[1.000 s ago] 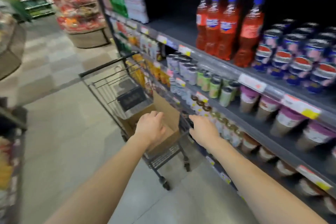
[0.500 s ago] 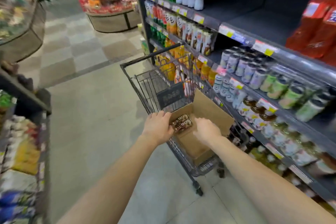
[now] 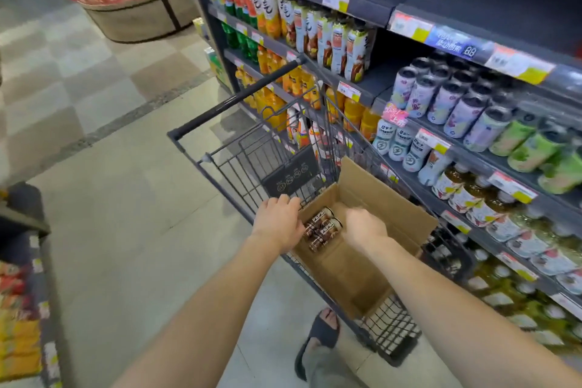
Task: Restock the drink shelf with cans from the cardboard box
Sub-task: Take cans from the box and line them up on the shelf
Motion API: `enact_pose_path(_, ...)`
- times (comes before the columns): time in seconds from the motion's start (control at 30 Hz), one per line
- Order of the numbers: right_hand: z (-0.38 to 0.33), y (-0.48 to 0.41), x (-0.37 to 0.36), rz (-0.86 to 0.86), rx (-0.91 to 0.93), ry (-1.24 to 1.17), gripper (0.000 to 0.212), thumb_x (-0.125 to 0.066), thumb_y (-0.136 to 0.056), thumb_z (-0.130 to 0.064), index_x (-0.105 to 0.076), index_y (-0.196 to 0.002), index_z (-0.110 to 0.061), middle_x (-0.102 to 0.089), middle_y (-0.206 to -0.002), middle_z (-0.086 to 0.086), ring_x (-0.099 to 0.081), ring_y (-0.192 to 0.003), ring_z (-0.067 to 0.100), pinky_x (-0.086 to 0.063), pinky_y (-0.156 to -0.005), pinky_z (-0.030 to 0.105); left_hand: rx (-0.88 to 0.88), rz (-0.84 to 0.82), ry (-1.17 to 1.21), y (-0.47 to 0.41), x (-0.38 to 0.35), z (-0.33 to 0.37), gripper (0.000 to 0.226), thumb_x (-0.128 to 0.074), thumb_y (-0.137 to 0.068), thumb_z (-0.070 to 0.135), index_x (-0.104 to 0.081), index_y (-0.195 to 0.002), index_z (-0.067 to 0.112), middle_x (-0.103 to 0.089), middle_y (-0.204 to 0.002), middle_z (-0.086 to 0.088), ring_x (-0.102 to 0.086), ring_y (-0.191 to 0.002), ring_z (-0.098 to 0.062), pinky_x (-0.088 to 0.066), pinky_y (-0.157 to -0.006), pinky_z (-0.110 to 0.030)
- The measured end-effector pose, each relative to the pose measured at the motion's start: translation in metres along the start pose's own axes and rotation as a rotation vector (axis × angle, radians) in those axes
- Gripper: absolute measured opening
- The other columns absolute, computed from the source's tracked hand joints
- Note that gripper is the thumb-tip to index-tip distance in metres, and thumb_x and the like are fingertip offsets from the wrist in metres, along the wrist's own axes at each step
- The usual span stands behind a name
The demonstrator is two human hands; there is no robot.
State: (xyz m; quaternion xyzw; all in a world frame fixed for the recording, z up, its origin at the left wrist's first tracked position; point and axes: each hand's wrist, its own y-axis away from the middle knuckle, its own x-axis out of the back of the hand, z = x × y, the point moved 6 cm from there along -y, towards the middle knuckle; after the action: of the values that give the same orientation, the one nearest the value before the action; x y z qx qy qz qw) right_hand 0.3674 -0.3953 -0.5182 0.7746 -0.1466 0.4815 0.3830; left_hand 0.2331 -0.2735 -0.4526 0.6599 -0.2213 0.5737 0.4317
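Cardboard box (image 3: pixel 378 198), dark PEPSI cans (image 3: pixel 324 227) inside, L hand (image 3: pixel 277 223) at rim, R hand (image 3: pixel 365 227) inside, grips unclear

You stand on pale floor tiles (image 3: pixel 126 230); a checkered patch (image 3: pixel 63 66) borders a round display stand (image 3: pixel 135 20). Lighting even.

cardboard box (image 3: pixel 387 208) brown | cans (image 3: pixel 324 228) dark brown | cart (image 3: pixel 233 100) dark grey
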Motion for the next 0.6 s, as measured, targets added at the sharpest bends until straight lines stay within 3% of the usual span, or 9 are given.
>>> enact_pose_path(0.2,0.008,-0.084,-0.017,-0.058,-0.093,0.004,0.052,-0.061,-0.094,-0.027,-0.049,-0.144,-0.022,-0.053,-0.142,0.006,-0.048,-0.134,0.031,-0.045,-0.107,0.043,-0.064,-0.126,-0.061,-0.1,-0.015,-0.013,0.048,-0.05,-0.1,0.036,-0.047,-0.145,0.018,-0.055,-0.141,-0.007,-0.052,-0.131,-0.033,-0.038,-0.113,-0.045)
enact_pose_path(0.3,0.02,-0.111,-0.031,-0.117,-0.179,-0.035,0.051,-0.054,-0.099,-0.03,-0.044,-0.149,-0.023,-0.046,-0.154,0.005,-0.042,-0.142,0.031,-0.041,-0.112,0.05,-0.089,-0.192,-0.024,-0.138,-0.031,-0.007,0.053,-0.053,-0.099,0.037,-0.045,-0.148,0.018,-0.053,-0.144,-0.008,-0.05,-0.134,-0.032,-0.038,-0.113,-0.045)
enact_pose_path(0.4,0.028,-0.127,-0.041,-0.155,-0.221,-0.048,0.047,-0.053,-0.099,-0.023,-0.049,-0.146,-0.02,-0.052,-0.149,0.004,-0.047,-0.139,0.028,-0.04,-0.112,0.049,-0.141,-0.274,-0.011,-0.17,-0.053,0.005,0.052,-0.057,-0.098,0.04,-0.046,-0.144,0.019,-0.053,-0.143,-0.008,-0.052,-0.132,-0.032,-0.042,-0.111,-0.046)
enact_pose_path(0.5,0.039,-0.145,-0.063,-0.214,-0.302,-0.123,0.035,-0.051,-0.098,-0.019,-0.063,-0.131,-0.017,-0.063,-0.133,0.005,-0.059,-0.124,0.026,-0.046,-0.106,0.042,-0.211,-0.351,-0.034,-0.198,-0.084,0.018,0.049,-0.059,-0.098,0.04,-0.047,-0.14,0.016,-0.054,-0.142,-0.008,-0.053,-0.131,-0.032,-0.041,-0.112,-0.045)
enact_pose_path(0.6,0.051,-0.16,-0.096,-0.268,-0.432,-0.274,0.036,-0.051,-0.098,-0.015,-0.064,-0.131,-0.015,-0.067,-0.126,0.007,-0.065,-0.115,0.025,-0.053,-0.099,0.038,-0.274,-0.43,-0.054,-0.225,-0.123,0.026,0.051,-0.061,-0.098,0.039,-0.047,-0.142,0.018,-0.055,-0.142,-0.008,-0.058,-0.128,-0.031,-0.047,-0.107,-0.044)
